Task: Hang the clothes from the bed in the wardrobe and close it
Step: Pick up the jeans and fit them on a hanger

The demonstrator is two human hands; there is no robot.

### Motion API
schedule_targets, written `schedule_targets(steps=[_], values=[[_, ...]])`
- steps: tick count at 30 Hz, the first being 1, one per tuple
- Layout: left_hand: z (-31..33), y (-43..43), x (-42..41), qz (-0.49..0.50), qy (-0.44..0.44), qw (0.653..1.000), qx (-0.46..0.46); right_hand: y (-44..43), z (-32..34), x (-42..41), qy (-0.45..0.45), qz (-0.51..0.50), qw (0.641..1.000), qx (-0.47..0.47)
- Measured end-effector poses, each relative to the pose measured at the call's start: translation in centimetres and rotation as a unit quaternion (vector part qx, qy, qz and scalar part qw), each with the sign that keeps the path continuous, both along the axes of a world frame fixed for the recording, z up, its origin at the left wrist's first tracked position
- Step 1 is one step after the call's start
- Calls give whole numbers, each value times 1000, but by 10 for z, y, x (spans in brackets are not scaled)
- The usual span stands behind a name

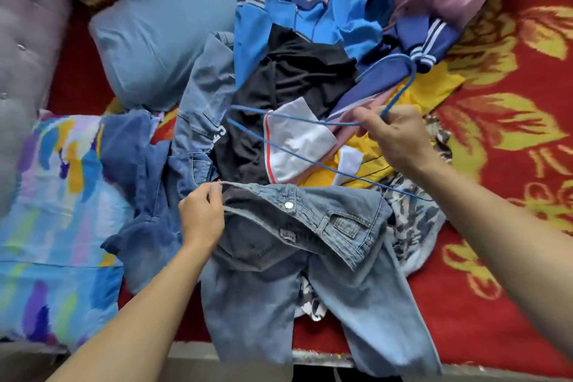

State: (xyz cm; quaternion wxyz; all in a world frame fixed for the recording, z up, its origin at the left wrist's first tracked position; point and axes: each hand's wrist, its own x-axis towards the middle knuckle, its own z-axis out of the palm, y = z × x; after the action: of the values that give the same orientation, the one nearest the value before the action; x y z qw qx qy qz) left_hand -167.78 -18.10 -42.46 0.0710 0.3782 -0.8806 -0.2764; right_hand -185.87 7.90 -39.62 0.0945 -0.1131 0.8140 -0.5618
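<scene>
Straight below in the head view, the left grip (201, 217) pinches the waistband of the light-blue jeans (335, 288), thumb and fingers curled round the denim edge. The jeans lie at the near edge of the bed (511, 226), legs trailing toward 6 o'clock. At 3 o'clock of the clothes pile, the right grip (400, 136) pinches a blue wire hanger (328, 169) below its hook. The hanger's frame reaches toward 9 o'clock over a black garment (294, 71). A blue pillow (161, 40) lies at 10 o'clock.
</scene>
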Motion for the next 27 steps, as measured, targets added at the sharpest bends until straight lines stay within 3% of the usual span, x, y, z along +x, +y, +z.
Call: schedule_targets(steps=[3,6,10,14,18,27], values=[[0,-15,0,-13,-33,999,-3,-3,15,32,-4,127,991,46],[-2,-21,4,-9,-48,999,-12,2,4,43,0,148,984,99],[1,-13,14,12,-79,995,-59,-4,-13,52,76,157,956,236],[7,13,10,-79,-11,994,-76,-41,-28,69,84,181,963,182],[2,7,11,-82,52,995,-11,-68,-48,85,43,239,955,172],[-22,2,11,-136,58,987,56,-73,-53,95,-26,239,966,98]])
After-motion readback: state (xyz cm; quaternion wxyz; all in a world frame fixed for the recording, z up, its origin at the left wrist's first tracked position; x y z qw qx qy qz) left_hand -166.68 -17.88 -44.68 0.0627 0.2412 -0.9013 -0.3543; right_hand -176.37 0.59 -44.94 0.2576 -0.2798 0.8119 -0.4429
